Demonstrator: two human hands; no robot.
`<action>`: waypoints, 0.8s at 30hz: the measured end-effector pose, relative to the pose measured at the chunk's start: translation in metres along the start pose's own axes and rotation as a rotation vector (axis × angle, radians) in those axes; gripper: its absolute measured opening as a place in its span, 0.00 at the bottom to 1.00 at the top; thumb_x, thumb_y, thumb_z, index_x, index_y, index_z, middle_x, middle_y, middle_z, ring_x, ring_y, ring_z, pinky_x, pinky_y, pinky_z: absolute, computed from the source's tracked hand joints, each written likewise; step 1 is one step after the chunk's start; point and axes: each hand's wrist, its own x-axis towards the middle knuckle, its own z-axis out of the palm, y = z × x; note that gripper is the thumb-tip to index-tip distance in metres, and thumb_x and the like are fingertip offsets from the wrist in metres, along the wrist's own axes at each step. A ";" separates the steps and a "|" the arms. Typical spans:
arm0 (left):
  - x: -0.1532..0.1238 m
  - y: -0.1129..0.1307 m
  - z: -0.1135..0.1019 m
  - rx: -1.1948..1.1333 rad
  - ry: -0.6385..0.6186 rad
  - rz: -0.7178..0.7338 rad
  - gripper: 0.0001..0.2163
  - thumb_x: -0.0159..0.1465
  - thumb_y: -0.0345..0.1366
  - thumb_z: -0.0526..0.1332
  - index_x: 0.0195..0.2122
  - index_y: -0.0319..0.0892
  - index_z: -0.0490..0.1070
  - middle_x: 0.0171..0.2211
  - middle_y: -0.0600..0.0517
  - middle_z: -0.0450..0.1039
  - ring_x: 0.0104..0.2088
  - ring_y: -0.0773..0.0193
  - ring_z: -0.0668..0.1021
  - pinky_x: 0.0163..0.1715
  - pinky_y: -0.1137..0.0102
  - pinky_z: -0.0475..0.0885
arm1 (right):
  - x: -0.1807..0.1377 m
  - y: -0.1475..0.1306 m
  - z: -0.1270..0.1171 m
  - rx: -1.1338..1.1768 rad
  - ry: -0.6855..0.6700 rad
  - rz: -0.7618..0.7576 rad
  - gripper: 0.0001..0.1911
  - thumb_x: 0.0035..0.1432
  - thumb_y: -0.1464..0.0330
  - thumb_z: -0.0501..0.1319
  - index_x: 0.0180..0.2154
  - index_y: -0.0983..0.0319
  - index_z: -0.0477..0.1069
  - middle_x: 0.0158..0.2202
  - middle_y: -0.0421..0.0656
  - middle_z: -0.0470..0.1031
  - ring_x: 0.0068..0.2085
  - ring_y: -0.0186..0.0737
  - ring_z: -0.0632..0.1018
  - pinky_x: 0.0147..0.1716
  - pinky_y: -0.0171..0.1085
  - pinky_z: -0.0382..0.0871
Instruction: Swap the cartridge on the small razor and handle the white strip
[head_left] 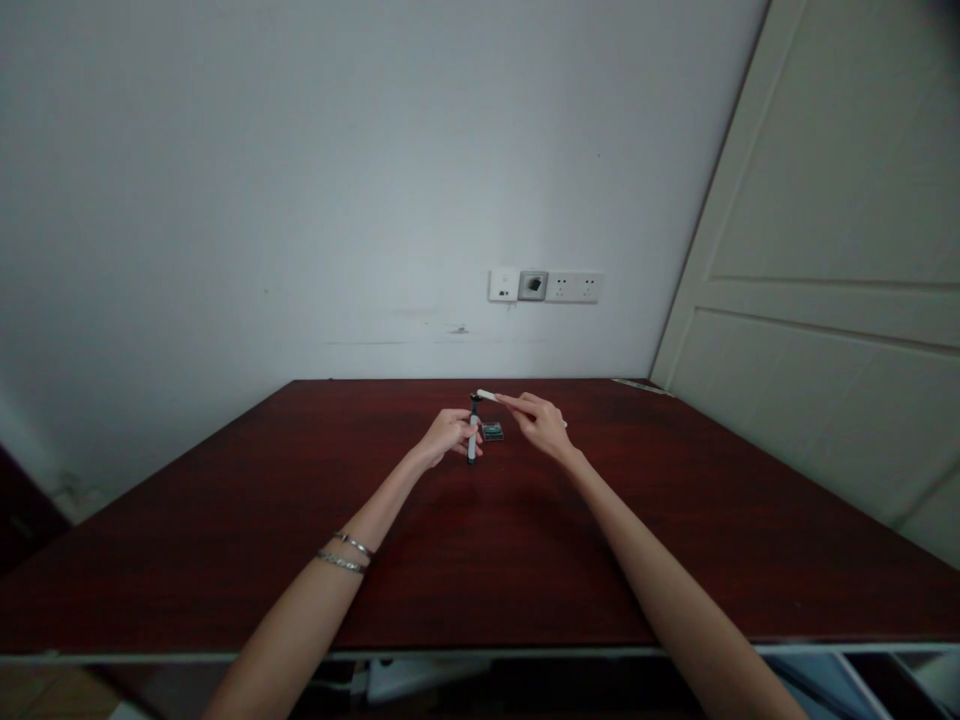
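My left hand (pixel 450 434) is closed around the grey-white handle of what looks like a razor (pixel 472 440), held upright with its dark head on top. In my right hand (pixel 541 424) is a slim white stick that looks like a toothbrush (pixel 487 395). The forefinger stretches along the stick, and its tip reaches the razor's head; bristles are too small to make out. Just behind the razor, between both hands, a small clear case (pixel 493 431) with dark and bluish parts lies on the table.
The dark red wooden table (pixel 300 500) runs back to a pale wall with a row of sockets (pixel 574 287). A pale panelled door (pixel 832 250) leans in at the right. A thin pale strip (pixel 641 386) lies at the back right corner. Below the front edge sit stored things.
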 end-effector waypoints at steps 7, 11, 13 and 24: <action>0.000 0.000 0.001 -0.045 0.027 0.091 0.08 0.54 0.32 0.58 0.36 0.35 0.65 0.24 0.50 0.71 0.20 0.63 0.76 0.20 0.71 0.72 | -0.001 0.008 0.003 0.082 -0.007 -0.001 0.17 0.60 0.65 0.52 0.50 0.53 0.70 0.30 0.42 0.72 0.30 0.33 0.72 0.31 0.30 0.62; 0.003 -0.002 -0.005 -0.061 0.117 0.186 0.09 0.55 0.33 0.58 0.37 0.36 0.65 0.24 0.51 0.70 0.20 0.64 0.76 0.19 0.71 0.71 | -0.004 0.019 -0.005 0.256 0.074 0.119 0.17 0.56 0.62 0.55 0.46 0.57 0.74 0.30 0.42 0.74 0.29 0.35 0.71 0.30 0.33 0.64; 0.007 -0.006 -0.007 -0.020 0.131 0.215 0.10 0.55 0.33 0.59 0.37 0.36 0.65 0.23 0.52 0.70 0.19 0.65 0.75 0.19 0.72 0.70 | -0.003 0.008 -0.007 0.457 0.168 0.276 0.19 0.54 0.60 0.57 0.45 0.60 0.73 0.26 0.41 0.72 0.24 0.33 0.70 0.25 0.33 0.63; 0.012 -0.014 0.004 0.101 0.152 0.423 0.08 0.55 0.29 0.56 0.37 0.37 0.66 0.23 0.54 0.68 0.20 0.70 0.73 0.20 0.76 0.67 | -0.008 -0.068 0.010 1.220 0.007 0.651 0.19 0.44 0.54 0.62 0.27 0.64 0.65 0.17 0.33 0.63 0.10 0.21 0.56 0.08 0.26 0.43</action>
